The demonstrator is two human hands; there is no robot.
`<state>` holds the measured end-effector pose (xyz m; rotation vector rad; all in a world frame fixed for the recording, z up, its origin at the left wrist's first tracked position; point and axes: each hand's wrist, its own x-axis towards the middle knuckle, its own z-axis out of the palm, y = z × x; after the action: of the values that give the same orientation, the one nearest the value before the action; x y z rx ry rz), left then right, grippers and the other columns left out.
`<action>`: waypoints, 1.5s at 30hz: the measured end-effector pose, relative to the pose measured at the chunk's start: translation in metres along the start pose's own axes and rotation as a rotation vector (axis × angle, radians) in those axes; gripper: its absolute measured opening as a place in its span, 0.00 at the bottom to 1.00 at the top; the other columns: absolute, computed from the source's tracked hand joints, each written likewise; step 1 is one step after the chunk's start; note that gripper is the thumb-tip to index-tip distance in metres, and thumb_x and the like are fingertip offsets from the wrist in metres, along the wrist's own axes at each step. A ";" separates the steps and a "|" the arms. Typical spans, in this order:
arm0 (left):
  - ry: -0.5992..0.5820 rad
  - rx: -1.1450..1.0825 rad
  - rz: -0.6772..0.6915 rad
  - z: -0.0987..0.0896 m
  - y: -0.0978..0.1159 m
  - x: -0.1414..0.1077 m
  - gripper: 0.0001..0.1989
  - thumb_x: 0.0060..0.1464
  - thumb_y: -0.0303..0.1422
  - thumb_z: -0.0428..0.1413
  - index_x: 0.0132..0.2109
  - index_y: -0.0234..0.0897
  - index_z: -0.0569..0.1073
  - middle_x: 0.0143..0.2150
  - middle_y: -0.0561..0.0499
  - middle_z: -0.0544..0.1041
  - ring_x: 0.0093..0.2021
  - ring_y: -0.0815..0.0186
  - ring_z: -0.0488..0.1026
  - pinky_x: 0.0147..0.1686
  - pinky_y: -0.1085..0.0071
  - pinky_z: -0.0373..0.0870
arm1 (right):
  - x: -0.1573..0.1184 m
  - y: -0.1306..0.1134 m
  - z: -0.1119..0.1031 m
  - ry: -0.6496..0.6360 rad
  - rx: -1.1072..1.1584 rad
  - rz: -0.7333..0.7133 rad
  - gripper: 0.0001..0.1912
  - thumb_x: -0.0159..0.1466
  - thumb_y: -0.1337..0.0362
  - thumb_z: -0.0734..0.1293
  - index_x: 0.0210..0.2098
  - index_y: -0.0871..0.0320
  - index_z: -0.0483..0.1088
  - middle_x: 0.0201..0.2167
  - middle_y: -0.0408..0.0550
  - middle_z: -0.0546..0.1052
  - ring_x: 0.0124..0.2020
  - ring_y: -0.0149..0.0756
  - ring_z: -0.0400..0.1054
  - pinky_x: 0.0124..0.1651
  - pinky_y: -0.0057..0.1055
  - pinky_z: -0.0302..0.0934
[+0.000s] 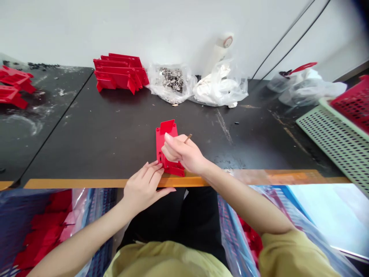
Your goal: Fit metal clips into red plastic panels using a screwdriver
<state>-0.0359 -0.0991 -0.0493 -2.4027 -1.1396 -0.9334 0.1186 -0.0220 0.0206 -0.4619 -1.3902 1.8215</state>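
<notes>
At the far left of the table, loose red plastic parts lie near the back corner, with dark scraps along the back edge. Below the near edge, a blue bin lined with clear plastic holds more red pieces. A stack of red plastic brackets stands against the back edge, left of centre.

The left hand reaches over the orange-taped near edge, its fingers slightly apart and touching the lower left side of a flat red plastic part. That part lies on the table, near the front edge and around the middle, its long side running away from the person. The right hand is over the part, its fingers curled together and clamped on a thin brown stick, whose tip points away to the right.

Along the back edge, right of the stack, sit a clear bag of small metal pieces and a bag of white material. A green perforated tray and a red basket sit at the right edge.
</notes>
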 end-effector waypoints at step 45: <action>-0.051 0.050 0.030 -0.001 0.000 0.001 0.19 0.61 0.44 0.57 0.47 0.32 0.79 0.45 0.47 0.83 0.43 0.59 0.79 0.48 0.66 0.74 | 0.012 0.002 -0.003 -0.206 0.043 0.137 0.34 0.64 0.44 0.65 0.13 0.57 0.49 0.11 0.34 0.49 0.13 0.21 0.42 0.17 0.27 0.36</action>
<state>-0.0358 -0.0990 -0.0478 -2.4096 -1.1279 -0.8289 0.1119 -0.0113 0.0196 -0.3622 -1.4846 2.0534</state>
